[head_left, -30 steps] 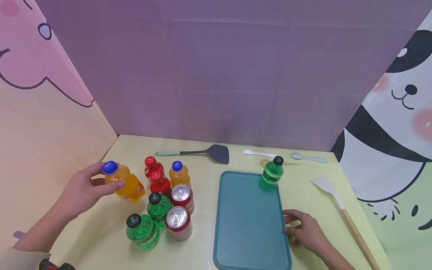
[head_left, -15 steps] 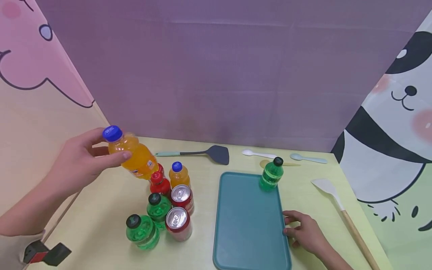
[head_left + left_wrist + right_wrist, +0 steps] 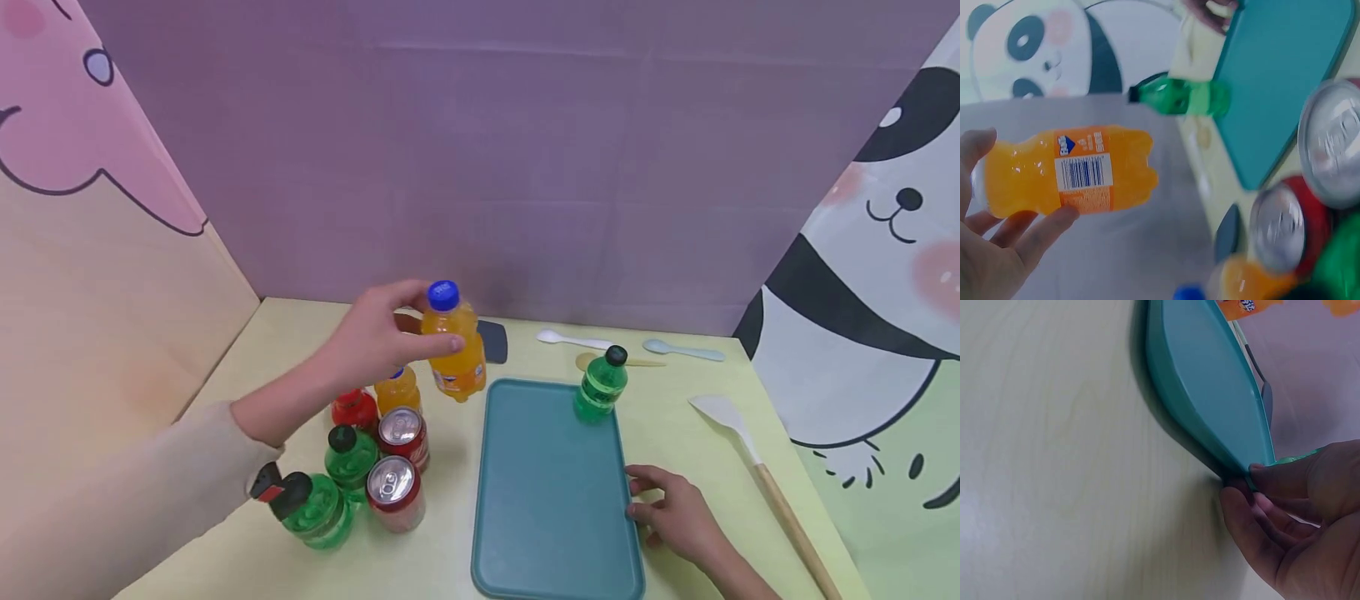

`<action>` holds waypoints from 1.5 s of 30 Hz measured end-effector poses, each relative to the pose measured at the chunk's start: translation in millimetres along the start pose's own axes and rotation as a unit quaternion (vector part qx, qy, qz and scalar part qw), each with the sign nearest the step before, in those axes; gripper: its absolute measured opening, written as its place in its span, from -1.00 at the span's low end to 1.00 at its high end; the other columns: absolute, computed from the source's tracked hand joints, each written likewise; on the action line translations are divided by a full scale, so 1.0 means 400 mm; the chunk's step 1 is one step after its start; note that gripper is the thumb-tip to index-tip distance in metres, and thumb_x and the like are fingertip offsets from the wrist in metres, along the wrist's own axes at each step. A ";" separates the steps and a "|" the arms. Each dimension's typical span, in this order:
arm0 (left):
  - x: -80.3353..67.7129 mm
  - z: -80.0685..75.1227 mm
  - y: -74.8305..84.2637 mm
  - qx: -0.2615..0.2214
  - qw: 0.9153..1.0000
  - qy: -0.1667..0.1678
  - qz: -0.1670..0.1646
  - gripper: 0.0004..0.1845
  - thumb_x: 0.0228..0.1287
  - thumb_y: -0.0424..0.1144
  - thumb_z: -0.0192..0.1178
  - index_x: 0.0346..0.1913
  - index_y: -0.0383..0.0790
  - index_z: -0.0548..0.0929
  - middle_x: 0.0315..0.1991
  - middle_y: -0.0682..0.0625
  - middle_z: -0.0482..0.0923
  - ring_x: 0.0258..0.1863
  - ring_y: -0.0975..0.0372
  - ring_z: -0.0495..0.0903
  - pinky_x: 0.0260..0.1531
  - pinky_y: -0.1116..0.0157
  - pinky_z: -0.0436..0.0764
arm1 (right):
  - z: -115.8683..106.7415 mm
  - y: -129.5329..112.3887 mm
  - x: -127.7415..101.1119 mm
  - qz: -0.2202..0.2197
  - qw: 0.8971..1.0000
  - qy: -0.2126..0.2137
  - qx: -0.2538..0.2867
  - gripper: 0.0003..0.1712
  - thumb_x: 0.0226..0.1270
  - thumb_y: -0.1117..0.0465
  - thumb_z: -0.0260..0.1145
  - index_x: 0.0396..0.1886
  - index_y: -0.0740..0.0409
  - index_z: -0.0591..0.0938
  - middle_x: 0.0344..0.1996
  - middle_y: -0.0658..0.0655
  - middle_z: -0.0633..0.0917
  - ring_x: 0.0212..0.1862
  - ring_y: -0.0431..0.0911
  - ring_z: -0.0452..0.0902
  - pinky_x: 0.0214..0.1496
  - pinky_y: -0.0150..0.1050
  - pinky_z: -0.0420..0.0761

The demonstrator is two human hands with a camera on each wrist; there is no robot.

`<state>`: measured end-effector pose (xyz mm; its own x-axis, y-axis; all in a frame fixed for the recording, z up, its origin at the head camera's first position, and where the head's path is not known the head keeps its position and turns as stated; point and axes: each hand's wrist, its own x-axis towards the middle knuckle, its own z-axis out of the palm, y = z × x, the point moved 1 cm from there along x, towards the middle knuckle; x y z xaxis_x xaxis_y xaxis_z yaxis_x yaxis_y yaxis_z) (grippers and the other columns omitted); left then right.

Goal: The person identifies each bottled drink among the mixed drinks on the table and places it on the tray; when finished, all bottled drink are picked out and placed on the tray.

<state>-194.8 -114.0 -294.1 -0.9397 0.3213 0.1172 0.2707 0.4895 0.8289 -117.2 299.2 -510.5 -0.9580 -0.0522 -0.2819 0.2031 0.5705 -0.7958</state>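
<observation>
1. Progress: I judge the work to be partway through. One green bottle [image 3: 599, 389] stands at the far right corner of the tray [image 3: 553, 500], apparently on it; the rest of the tray shows bare.
2. In transit: one orange bottle [image 3: 462, 373] is held in the air near the tray's far left corner, in front of the dark spatula [image 3: 494, 342]. It is not yet set down.
3. Not on the tray: on the table [image 3: 447, 546], to its left, I find a second orange bottle [image 3: 397, 393], a red bottle [image 3: 356, 411], a far green bottle [image 3: 352, 458], a near green bottle [image 3: 321, 515], a far can [image 3: 403, 430] and a near can [image 3: 394, 490]. My arm hides part of this group, so I cannot certify the count.
4. Left hand [image 3: 372, 331]: pinching the orange bottle between thumb and fingers.
5. Right hand [image 3: 678, 510]: pinching the tray's right rim, presumably to steady it.
6. Condition of the orange bottle: blue cap on and uppermost, body leaning slightly, clear walls, orange contents, lobed base. The label carries a white barcode panel. No dents noted on the visible side.
</observation>
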 end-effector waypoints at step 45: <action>0.274 0.488 -0.130 0.019 0.993 -0.029 -0.115 -0.37 0.14 -0.05 0.56 0.22 -0.09 0.51 0.08 -0.07 0.62 0.05 0.08 0.63 0.08 0.07 0.68 | 0.010 -0.012 -0.001 0.032 0.999 0.026 0.009 -0.39 0.18 0.52 0.41 0.27 0.27 0.59 -0.11 0.19 0.70 -0.38 -0.04 0.72 -0.58 -0.08 0.70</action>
<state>-271.1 54.0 -431.0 -0.9640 0.2437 -0.1060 0.0592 0.5857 0.8084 -116.9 293.2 -508.7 -0.9520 0.0270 -0.3050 0.2679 0.5562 -0.7867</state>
